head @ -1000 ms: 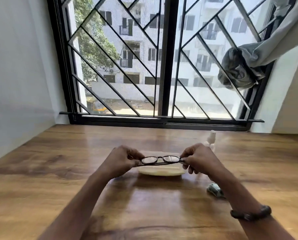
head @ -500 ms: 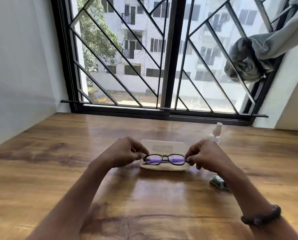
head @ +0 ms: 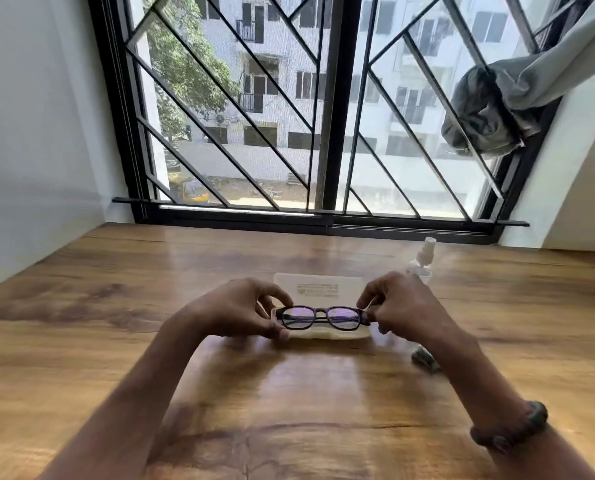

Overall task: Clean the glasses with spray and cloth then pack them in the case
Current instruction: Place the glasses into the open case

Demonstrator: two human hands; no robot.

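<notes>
Dark-framed glasses (head: 322,317) with purple glare on the lenses are held over an open cream case (head: 318,289) on the wooden table. My left hand (head: 240,311) pinches the left end of the frame and my right hand (head: 398,306) pinches the right end. The glasses sit low in the front half of the case; I cannot tell whether they touch it. A clear spray bottle (head: 424,259) with a white cap stands just behind my right hand. A crumpled grey cloth (head: 424,358) lies on the table under my right wrist, partly hidden.
The wooden table (head: 150,323) runs back to a black-barred window (head: 327,133). A white wall stands on the left. A grey curtain (head: 490,112) is knotted at the upper right. My right wrist wears a dark beaded bracelet (head: 510,429).
Both hands have lowered the glasses from above the case down into its front half, and the lenses have tilted toward me. The view has tipped downward.
</notes>
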